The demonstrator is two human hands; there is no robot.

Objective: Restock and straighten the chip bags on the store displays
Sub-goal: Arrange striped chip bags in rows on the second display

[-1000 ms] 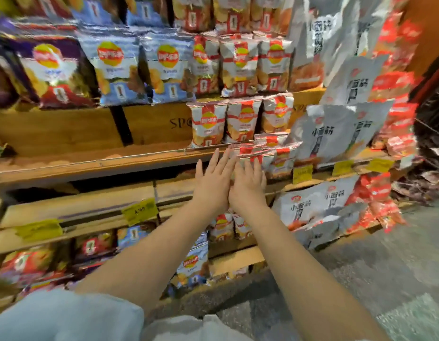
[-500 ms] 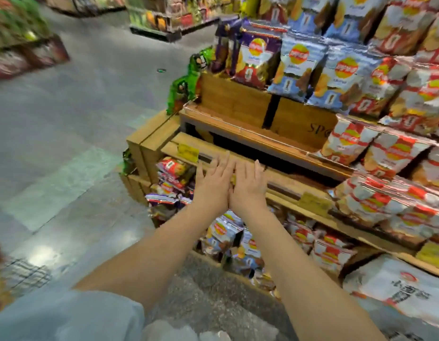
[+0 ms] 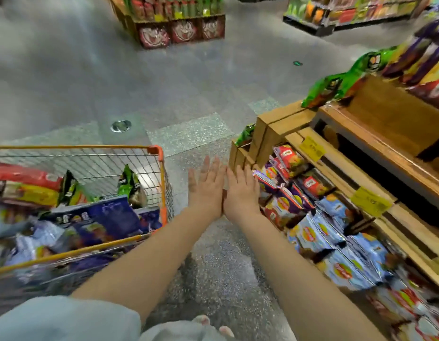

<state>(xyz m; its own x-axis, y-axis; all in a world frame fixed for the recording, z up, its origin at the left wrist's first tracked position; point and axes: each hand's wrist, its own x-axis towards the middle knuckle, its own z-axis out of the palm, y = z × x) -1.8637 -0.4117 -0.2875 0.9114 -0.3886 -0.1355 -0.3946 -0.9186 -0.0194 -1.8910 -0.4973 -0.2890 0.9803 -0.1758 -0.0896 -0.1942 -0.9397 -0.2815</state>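
Foil chip bags [image 3: 90, 217], blue and red, heaped in orange-rimmed wire cart [image 3: 162, 183] at left; more crowd lower tier of wooden slatted display [image 3: 346, 168] at right. Left hand [image 3: 207, 190] and right hand [image 3: 242, 193] flat, fingers straight, side by side, touching, holding nothing, between cart and display. Bags likely light, air-puffed, slick, crushable: pinch top seam or corner, no squeezing.

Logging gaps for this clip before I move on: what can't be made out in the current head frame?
- Yellow price tags: print blurred, too small to read.
- Shopping cart: cut off by the left edge; bags piled inside hide its floor.
- Blue chip bags on the lowest shelf: flavour text smeared by motion blur.
- Purple bags: cut off by the right edge.
- Palms of left hand and right hand: face away.
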